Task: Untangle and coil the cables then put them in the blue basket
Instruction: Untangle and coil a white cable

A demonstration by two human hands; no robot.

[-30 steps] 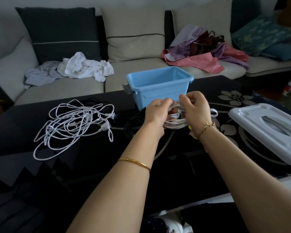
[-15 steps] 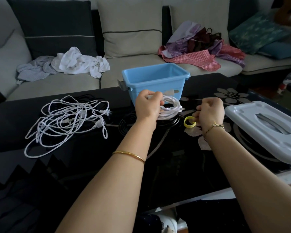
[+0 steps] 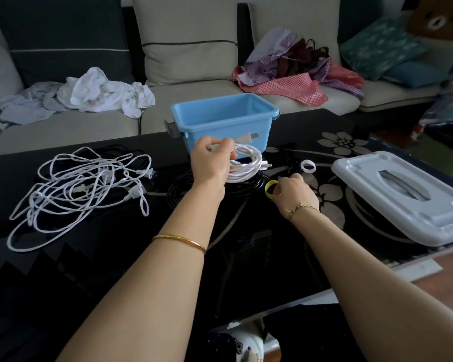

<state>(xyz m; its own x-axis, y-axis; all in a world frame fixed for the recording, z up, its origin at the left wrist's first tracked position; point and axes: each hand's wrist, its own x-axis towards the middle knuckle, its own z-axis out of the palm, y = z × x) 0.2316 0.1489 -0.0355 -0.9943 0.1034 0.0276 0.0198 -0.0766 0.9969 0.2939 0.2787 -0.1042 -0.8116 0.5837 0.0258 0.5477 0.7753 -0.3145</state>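
My left hand [image 3: 210, 161] grips a coiled white cable [image 3: 246, 163] just in front of the blue basket [image 3: 224, 122], which looks empty; one plug of the coil sticks up against the basket's front wall. My right hand [image 3: 293, 192] pinches a yellow band [image 3: 270, 188] down on the black table. A white band [image 3: 308, 166] lies just beyond it. A coiled black cable [image 3: 183, 190] rests on the table under my left hand. A tangle of white cables [image 3: 81, 188] lies at the left, over some black cable.
A grey-white lid [image 3: 403, 194] lies on the table at the right. A sofa behind the table [image 3: 246, 257] carries piles of clothes [image 3: 100, 94] and cushions. The table's near edge runs at the lower right.
My right hand let go of the white coil and dropped to the table, where it took hold of the yellow band. The left hand keeps the coil, slightly higher and to the left.
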